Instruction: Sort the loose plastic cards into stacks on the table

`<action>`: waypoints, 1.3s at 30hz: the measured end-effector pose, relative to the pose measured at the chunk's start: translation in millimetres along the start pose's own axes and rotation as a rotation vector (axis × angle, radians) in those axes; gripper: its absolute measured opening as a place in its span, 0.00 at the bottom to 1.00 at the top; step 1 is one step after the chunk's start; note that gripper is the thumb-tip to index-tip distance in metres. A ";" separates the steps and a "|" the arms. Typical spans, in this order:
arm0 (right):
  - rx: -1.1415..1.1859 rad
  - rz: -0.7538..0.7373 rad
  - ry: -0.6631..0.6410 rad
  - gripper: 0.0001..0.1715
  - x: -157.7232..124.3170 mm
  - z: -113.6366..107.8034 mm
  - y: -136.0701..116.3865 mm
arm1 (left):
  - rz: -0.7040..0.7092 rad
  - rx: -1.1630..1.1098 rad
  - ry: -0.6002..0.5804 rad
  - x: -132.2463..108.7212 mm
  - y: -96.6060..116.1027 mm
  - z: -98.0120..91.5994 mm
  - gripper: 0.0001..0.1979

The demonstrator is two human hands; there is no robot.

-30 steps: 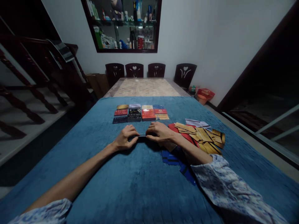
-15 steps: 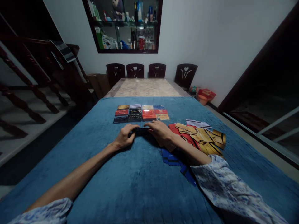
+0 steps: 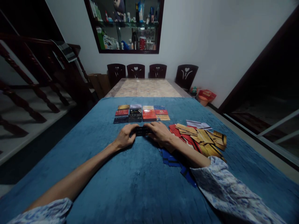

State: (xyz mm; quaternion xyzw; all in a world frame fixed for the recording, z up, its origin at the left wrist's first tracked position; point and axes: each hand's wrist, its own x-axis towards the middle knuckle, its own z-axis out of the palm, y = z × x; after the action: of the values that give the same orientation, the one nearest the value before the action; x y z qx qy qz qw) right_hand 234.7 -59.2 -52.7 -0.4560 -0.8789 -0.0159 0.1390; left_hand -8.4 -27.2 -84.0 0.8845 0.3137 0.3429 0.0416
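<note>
Between my two hands is a small stack of black cards (image 3: 141, 131), low over the blue cloth. My left hand (image 3: 126, 136) grips its left end, thumb in front and fingers behind. Around the right end, my right hand (image 3: 159, 132) closes in the same way. Just beyond lie neat piles of cards in rows, among them a black pile (image 3: 135, 117), a red pile (image 3: 149, 115) and a dark blue card pile (image 3: 121, 119). Under and beside my right forearm spreads a loose heap of gold cards (image 3: 205, 136), red cards (image 3: 174, 129) and blue cards (image 3: 171, 159).
The blue cloth (image 3: 112, 186) covers the near part of a long table, whose patterned top (image 3: 149, 87) shows at the far end. Several dark chairs (image 3: 135, 71) stand behind it. White cards (image 3: 198, 124) lie at the heap's far side.
The black stack has tilted, so more of its printed face shows towards me. Both hands stay at its ends, and the piles and heap have not moved.
</note>
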 end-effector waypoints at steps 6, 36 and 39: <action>-0.028 0.019 -0.003 0.27 -0.2 2.0 -1.4 | -0.026 0.000 -0.040 3.0 3.5 -1.6 0.21; -0.091 -0.024 0.000 0.31 0.4 1.2 6.4 | -0.102 0.057 -0.168 5.2 6.2 -3.8 0.24; -0.080 -0.011 -0.011 0.33 2.4 1.8 8.4 | -0.094 0.084 -0.176 6.1 6.0 -4.1 0.24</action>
State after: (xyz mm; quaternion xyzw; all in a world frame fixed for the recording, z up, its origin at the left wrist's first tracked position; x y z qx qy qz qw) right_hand 239.7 -52.1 -54.6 -0.4566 -0.8807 -0.0493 0.1160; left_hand -4.5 -29.0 -75.6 0.8964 0.3640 0.2483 0.0479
